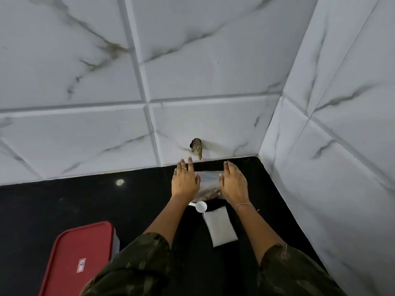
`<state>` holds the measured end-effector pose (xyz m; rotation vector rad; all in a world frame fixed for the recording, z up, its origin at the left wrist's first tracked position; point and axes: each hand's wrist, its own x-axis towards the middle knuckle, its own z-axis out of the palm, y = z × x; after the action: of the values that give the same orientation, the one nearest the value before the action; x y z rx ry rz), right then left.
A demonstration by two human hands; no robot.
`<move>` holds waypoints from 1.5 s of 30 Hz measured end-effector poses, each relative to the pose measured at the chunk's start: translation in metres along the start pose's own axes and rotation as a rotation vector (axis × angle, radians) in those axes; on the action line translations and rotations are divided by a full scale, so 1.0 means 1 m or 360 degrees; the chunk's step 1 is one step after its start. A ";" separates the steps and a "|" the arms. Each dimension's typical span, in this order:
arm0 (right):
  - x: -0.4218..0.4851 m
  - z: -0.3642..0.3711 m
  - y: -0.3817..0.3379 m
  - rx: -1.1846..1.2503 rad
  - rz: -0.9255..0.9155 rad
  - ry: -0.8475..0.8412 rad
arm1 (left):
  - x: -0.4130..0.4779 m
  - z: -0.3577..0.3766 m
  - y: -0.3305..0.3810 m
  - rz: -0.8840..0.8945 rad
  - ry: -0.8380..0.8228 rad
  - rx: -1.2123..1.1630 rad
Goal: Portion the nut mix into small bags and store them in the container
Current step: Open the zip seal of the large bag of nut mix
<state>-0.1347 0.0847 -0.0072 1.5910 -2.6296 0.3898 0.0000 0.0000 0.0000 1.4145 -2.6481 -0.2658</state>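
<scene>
A clear plastic bag of brown nut mix (210, 184) lies on the black counter near the back wall. My left hand (184, 180) and my right hand (233, 182) hover palm down on either side of it with straight fingers, partly covering its edges. Whether they touch the bag is hard to tell. A white scoop (201, 206) lies just in front of the bag. A stack of small empty zip bags (220, 227) rests nearer to me. The container with a red lid (79, 257) stands shut at the lower left.
Marble-patterned tiled walls (192, 71) close off the back and the right side (342, 146), forming a corner. A dark hole in the back wall (196, 146) sits just above the counter. The glossy black counter (74, 201) stretches to the left.
</scene>
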 end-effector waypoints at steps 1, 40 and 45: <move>0.001 0.003 0.002 -0.0026 0.0036 0.0024 | 0.002 0.003 0.001 -0.0051 -0.0059 0.0029; 0.030 0.055 0.046 0.1728 0.1460 -0.0128 | 0.048 0.027 -0.013 -0.0598 -0.0358 -0.0841; 0.034 0.049 0.042 0.1763 0.1443 -0.0039 | 0.049 0.025 -0.014 -0.0619 -0.0272 -0.0925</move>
<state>-0.1828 0.0620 -0.0574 0.1871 -3.1231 2.0919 -0.0204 -0.0464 -0.0256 1.7105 -2.1007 -1.1304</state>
